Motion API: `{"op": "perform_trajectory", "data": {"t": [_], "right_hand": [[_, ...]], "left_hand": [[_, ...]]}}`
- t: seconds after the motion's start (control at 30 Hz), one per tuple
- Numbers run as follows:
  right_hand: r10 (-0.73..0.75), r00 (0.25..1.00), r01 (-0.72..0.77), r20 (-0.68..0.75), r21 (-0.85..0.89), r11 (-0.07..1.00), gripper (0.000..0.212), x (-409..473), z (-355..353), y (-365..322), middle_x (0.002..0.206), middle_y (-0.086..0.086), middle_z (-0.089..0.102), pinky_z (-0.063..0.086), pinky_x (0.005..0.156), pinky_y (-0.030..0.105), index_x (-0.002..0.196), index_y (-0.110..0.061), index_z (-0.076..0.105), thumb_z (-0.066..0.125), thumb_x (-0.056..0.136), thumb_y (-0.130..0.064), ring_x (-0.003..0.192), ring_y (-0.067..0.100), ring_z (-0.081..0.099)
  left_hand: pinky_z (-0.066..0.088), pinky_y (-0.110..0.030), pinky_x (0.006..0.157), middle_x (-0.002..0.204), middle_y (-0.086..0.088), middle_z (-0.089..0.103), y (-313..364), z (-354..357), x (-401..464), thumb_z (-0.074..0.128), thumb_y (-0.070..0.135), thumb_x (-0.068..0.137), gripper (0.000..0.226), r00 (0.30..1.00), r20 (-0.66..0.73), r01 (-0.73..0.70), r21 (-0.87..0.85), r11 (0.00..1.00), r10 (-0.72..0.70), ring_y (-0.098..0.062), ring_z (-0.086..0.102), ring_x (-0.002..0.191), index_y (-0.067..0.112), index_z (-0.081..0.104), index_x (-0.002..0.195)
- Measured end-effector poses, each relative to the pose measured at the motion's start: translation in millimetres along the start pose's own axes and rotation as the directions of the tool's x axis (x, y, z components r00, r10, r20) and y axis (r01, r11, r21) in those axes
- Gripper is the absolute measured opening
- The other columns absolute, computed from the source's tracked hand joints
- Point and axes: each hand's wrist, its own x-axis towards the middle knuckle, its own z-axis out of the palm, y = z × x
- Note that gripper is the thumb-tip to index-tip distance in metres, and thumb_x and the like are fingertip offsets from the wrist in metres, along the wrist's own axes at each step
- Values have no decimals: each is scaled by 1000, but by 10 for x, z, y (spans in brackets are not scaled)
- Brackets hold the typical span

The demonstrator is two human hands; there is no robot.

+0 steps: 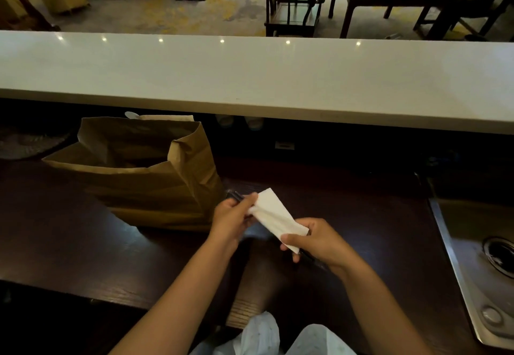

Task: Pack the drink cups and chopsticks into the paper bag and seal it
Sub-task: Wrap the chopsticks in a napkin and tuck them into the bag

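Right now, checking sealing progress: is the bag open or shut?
Open: the bag stands upright, its top edges spread apart and unfolded.

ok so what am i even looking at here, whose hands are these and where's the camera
The camera is worn on a person's head and looks forward and down, so the two bare arms coming up from the bottom are that person's own. There is no machine. They are at a dark wooden counter, below a long white ledge. An open brown paper bag stands on the counter, left of the hands. The left hand and right hand together hold a white paper napkin, which seems wrapped around dark chopsticks poking out by the left hand. A metal sink sits at the right edge. The room beyond holds chairs.
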Motion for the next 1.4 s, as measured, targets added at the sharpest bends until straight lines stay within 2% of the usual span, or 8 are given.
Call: {"op": "perform_trajectory", "data": {"t": [0.07,0.17,0.3,0.47,0.63,0.97,1.13,1.4], "right_hand": [[5,1000,-6,24,47,999,6,-27,3,51,61,-1,70,46,48,19,83,-8,65,62,82,-3,39,8,54],[46,997,-28,-62,266,963,8,-40,28,92,56,0,69,45,43,15,82,-7,64,59,83,0,36,7,52],[103,991,-59,-90,397,916,9,-53,39,78,55,2,69,45,40,14,82,-8,63,58,84,-1,35,7,53],[-9,982,31,-186,116,993,9,-95,88,104,66,6,68,48,47,22,86,-6,67,61,82,-1,38,8,55],[-199,946,128,-254,-271,954,5,-91,179,178,71,5,70,49,49,33,82,-12,67,65,79,-10,42,11,59],[-57,991,81,-118,215,973,15,-165,253,195,65,4,69,46,45,20,96,-9,65,60,84,-2,40,11,54],[-121,977,173,-174,324,930,34,-168,285,233,90,12,69,46,39,20,117,-8,57,53,86,5,57,11,65],[-452,864,348,-222,-387,854,40,-197,304,346,64,-9,53,38,50,9,111,-19,66,52,84,6,45,4,52]], "left_hand": [[51,-22,51,53,3,68,81,-43,30,60,19,87,18,999,-46,-26,-48,999,24,-17,62,59,10,61,73],[52,-30,75,89,-4,69,51,-71,-56,49,38,91,31,995,68,88,-174,981,-77,-16,64,85,11,60,101],[57,-24,69,89,-10,69,-162,-56,-248,59,15,87,10,981,188,44,7,999,-44,-15,68,80,9,65,92],[50,-14,52,60,1,65,-147,-18,-208,60,8,86,14,997,32,-76,128,989,73,-6,58,53,11,66,74],[47,-22,58,67,-4,63,-139,-58,-172,62,8,85,11,995,-46,-83,162,983,91,-12,56,62,12,65,75],[57,-18,66,85,-7,69,-84,-13,-280,50,9,92,15,980,194,38,-39,999,-30,-10,70,72,6,64,89],[58,-23,62,84,-6,69,-102,-65,-309,52,4,91,12,970,207,159,-136,978,-129,-14,68,77,9,62,88],[55,-18,53,82,-9,66,-175,-128,-287,56,3,88,10,983,71,173,-89,981,-167,-15,65,73,7,61,81]]}}
